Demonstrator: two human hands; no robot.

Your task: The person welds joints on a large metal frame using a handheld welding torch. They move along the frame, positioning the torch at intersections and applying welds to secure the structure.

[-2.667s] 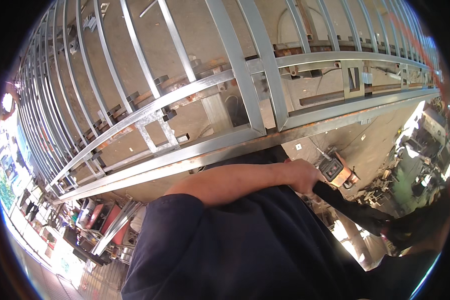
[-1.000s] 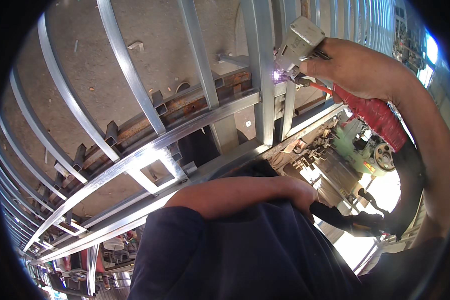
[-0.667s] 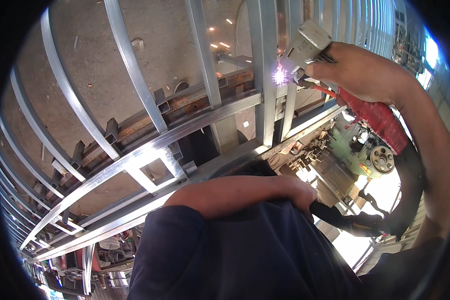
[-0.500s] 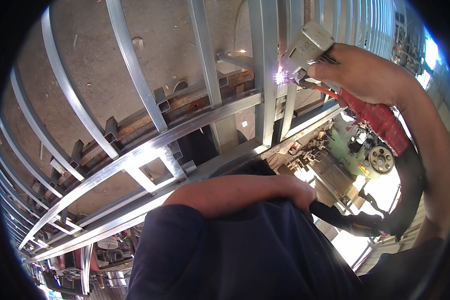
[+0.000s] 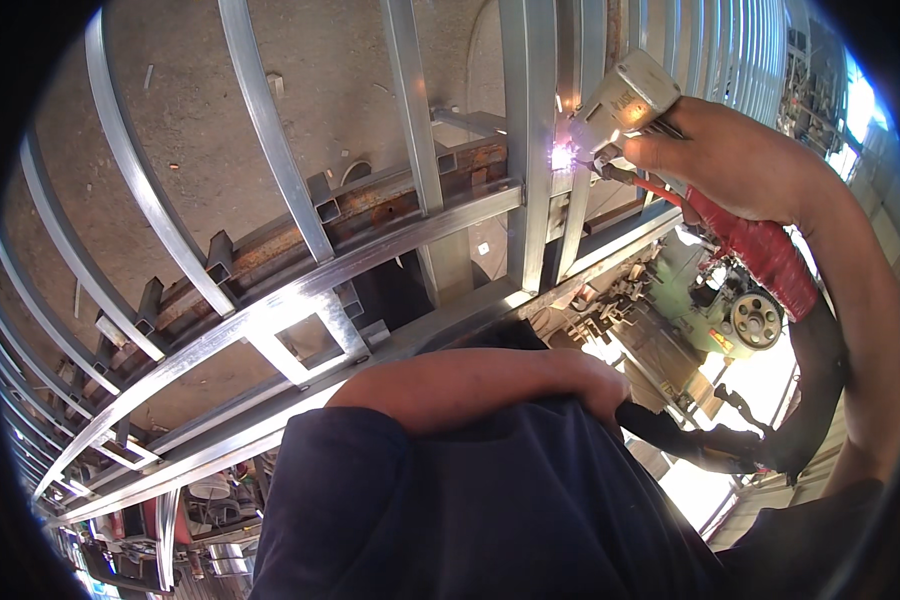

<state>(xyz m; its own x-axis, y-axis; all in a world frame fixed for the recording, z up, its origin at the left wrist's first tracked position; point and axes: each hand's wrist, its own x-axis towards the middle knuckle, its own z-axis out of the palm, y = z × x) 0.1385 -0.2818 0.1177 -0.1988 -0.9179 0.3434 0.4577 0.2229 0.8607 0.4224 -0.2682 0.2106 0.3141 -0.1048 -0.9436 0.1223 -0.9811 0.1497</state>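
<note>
My right hand (image 5: 725,150) is closed around a welding torch whose red wrapped handle (image 5: 750,245) shows below it. A bright violet arc (image 5: 563,157) glows at the torch tip, against an upright metal tube (image 5: 530,110). At the fingers of this hand is a pale boxy piece (image 5: 635,95); whether it is held or fixed to the torch I cannot tell. Across my body lies my left forearm, with my left hand (image 5: 602,388) closed on the black cable (image 5: 670,430) that loops up to the handle. Its fingers are partly hidden.
Long shiny metal bars form a frame (image 5: 300,290) across the left and middle. Beneath lies a rusty metal beam (image 5: 370,205), above a dusty floor (image 5: 310,60) with scraps. At right stand a green machine with a pulley wheel (image 5: 758,318) and more upright bars (image 5: 730,60).
My right hand and the torch have shifted slightly right and down, with the pale piece tilting a little. The arc stays lit at nearly the same spot. My left hand hardly moves.
</note>
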